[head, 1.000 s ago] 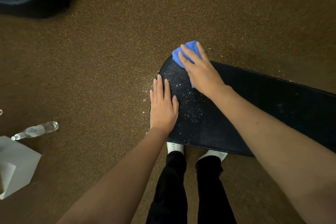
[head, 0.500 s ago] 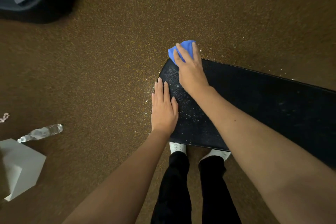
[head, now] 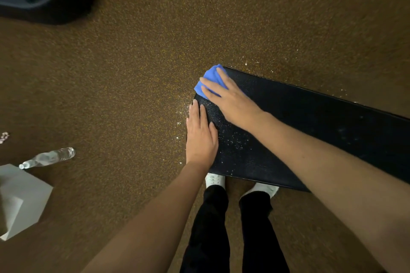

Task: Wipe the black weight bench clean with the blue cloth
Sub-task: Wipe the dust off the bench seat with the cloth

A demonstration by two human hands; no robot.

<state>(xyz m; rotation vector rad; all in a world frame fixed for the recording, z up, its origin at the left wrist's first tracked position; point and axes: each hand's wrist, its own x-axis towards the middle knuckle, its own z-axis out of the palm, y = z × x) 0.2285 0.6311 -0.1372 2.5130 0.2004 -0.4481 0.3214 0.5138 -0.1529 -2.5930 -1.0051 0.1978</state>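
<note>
1. Cloth (head: 211, 77) bunched at far-left corner of bench (head: 310, 122), partly overhanging the edge; pressed flat under right hand (head: 230, 97).
2. Right grip: fingers spread and laid flat on cloth, pressing down rather than pinching. Not curled around it.
3. Left hand (head: 200, 135) flat, palm down, on near-left end of surface, holding nothing; looks like bracing.
4. White specks and droplets (head: 233, 139) scattered on surface between the two hands and just right of left hand; fainter marks (head: 346, 133) further right. More specks on floor (head: 184, 113) beside the bench end.
5. Step in hand, judged: wiping the left end, corner pass.
6. To do well: keep palm pressure even so cloth stays under the hand instead of sliding off the corner.
7. Pull cloth back from corner toward the speckled patch in overlapping strokes; sweep in one direction so the specks gather rather than spread.
8. Lift or shift left hand before that pass, since it covers part of the dirty area.
9. Refold cloth to a clean face if loaded.
10. Risk: pushing debris off the end onto the floor, where some already lies.
11. Bottle (head: 47, 157) and white box (head: 22, 197) on floor, well apart to the left; not needed.
</note>
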